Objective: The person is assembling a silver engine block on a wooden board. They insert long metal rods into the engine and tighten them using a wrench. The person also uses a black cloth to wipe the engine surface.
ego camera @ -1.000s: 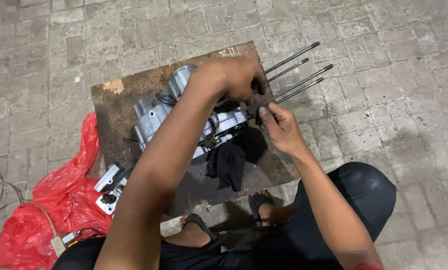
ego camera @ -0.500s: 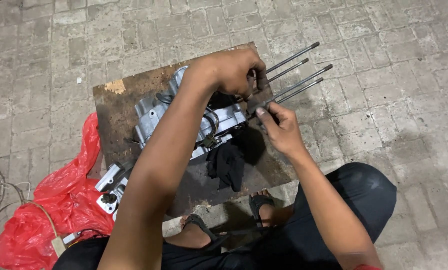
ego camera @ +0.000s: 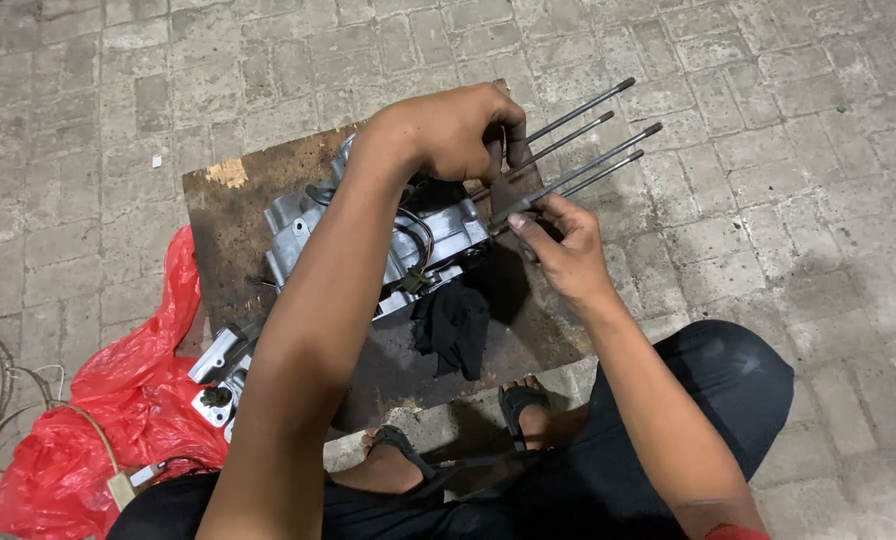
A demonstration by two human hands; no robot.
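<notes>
We see the metal engine case lying on the rusty board on the paved ground; it looks heavy, stiff and greasy, so we judge the solid body safer to grip than the thin long studs. Our left hand is curled over its top end near the studs. Our right hand pinches one stud base with nearly closed fingers.

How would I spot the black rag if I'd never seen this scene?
Find the rusty brown board on the paved ground, with the silver engine case lying on it. The black rag lies crumpled just below the case, on the board's near side. It is the only soft, dark cloth among bare metal parts.
</notes>
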